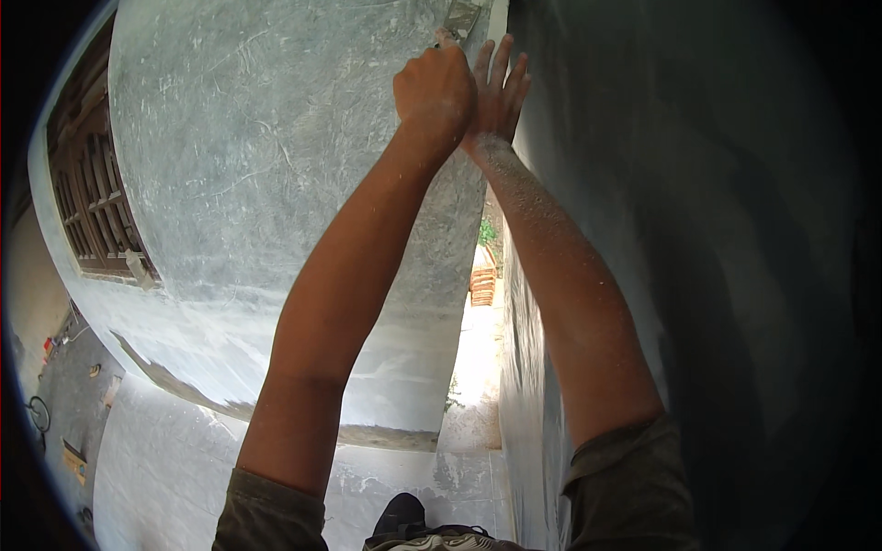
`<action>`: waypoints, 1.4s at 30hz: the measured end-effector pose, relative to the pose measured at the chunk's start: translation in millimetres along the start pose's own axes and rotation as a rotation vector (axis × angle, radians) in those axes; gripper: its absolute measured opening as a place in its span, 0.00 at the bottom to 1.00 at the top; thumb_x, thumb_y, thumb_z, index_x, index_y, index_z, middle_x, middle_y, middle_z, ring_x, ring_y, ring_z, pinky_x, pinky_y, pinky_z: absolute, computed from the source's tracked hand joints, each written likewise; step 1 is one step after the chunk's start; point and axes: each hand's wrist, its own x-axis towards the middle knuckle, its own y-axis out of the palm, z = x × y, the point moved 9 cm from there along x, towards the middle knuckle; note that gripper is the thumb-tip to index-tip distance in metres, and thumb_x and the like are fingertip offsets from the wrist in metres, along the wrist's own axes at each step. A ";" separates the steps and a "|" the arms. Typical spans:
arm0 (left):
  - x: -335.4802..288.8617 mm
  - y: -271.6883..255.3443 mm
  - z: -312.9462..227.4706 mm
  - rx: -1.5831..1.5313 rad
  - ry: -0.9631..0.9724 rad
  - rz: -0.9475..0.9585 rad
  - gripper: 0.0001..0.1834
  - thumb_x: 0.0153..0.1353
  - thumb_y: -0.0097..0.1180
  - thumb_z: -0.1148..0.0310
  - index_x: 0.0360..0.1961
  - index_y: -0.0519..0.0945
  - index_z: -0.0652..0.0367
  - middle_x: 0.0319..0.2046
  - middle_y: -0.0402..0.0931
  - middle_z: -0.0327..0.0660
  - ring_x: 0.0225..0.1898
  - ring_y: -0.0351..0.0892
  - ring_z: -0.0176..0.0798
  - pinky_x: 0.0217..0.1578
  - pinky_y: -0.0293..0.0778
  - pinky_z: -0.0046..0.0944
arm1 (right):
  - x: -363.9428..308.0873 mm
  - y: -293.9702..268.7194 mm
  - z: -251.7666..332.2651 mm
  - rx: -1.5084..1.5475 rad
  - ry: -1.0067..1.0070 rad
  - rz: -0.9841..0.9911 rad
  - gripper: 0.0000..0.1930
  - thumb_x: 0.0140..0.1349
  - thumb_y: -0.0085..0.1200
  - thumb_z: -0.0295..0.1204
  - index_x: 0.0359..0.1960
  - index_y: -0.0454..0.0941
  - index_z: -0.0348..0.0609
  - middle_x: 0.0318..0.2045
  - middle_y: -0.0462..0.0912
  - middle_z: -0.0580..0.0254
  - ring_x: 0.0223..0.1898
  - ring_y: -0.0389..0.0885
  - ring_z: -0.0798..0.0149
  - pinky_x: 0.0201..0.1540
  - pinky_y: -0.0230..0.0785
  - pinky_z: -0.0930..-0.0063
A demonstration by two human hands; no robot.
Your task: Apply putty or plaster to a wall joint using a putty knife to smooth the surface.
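My left hand is closed in a fist high up against the grey plastered wall. It grips a putty knife, whose flat metal blade shows past the fingers near the wall's right edge; the handle is mostly hidden. Beside it, my right hand is open with its fingers spread upward by that edge, and I see nothing in it. Whether its palm rests on a surface is hidden. Pale dust coats the right wrist and forearm.
A brown wooden barred window sits at the left. A dark wall surface rises on the right. Through the bright gap between them show stacked reddish pieces and greenery. My black shoe stands on the pale floor below.
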 end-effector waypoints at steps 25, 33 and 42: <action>-4.7 -3.1 -2.3 -0.090 -0.013 -0.041 0.26 0.69 0.48 0.56 0.64 0.74 0.57 0.42 0.83 0.61 0.44 0.84 0.65 0.46 0.79 0.60 | 8.2 -2.6 17.7 -0.269 -0.193 -0.033 0.40 0.65 0.53 0.49 0.75 0.55 0.45 0.77 0.46 0.46 0.79 0.38 0.47 0.79 0.30 0.50; 7.6 -2.2 -1.8 -0.126 -0.007 -0.092 0.28 0.69 0.46 0.55 0.67 0.73 0.54 0.41 0.83 0.61 0.43 0.84 0.66 0.46 0.79 0.60 | 6.8 -6.8 17.7 0.036 -0.203 -0.001 0.39 0.66 0.51 0.47 0.74 0.56 0.40 0.77 0.46 0.46 0.79 0.38 0.48 0.78 0.29 0.50; 20.5 -8.3 10.0 -0.021 0.064 -0.122 0.26 0.69 0.48 0.56 0.67 0.73 0.49 0.38 0.84 0.60 0.41 0.84 0.65 0.44 0.79 0.60 | 6.7 -9.8 18.6 -0.012 -0.197 -0.001 0.41 0.64 0.53 0.47 0.73 0.56 0.36 0.77 0.47 0.46 0.79 0.38 0.49 0.78 0.30 0.47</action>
